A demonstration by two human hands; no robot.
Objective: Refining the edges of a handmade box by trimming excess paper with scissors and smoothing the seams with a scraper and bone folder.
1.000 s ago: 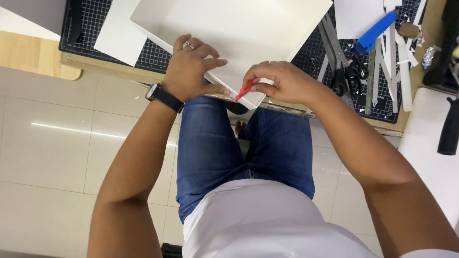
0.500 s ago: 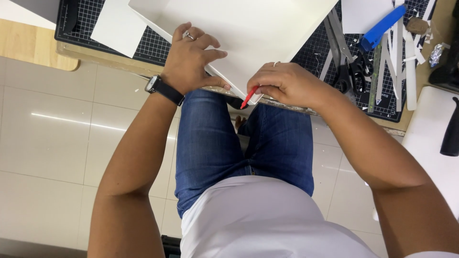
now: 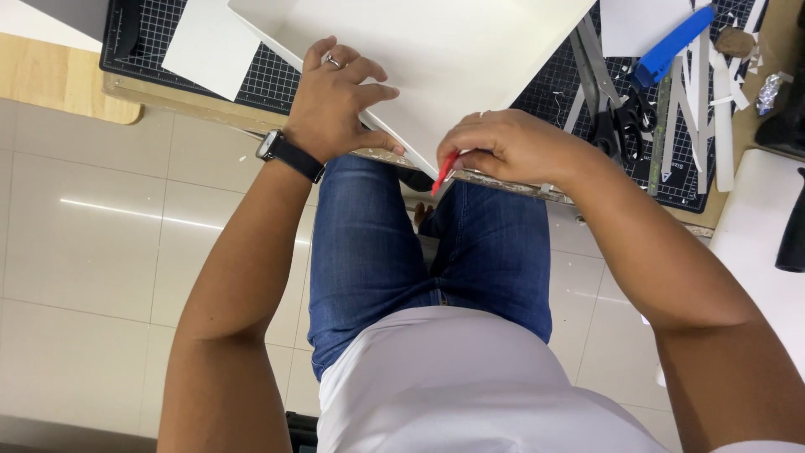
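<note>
**Q:** Anything shifted since half a second back?

**A:** Barely, the red cutter [image 3: 443, 174] dipped slightly past the corner of the white board [image 3: 436, 59]. Right hand [image 3: 511, 147] is curled tight around it, knuckles up. Left hand [image 3: 335, 105] lies flat just left of that, fingers spread, pinning the board's edge.

The large white board [image 3: 436, 59] covers the middle of the cutting mat [image 3: 277, 80], so passage there is over it only. Left, a white sheet [image 3: 210, 46] lies flat, no bar. Right is crowded: scissors [image 3: 625, 126], blue tool [image 3: 671, 46], white strips [image 3: 713, 109], possibly 1 metal ruler [image 3: 591, 59].
</note>
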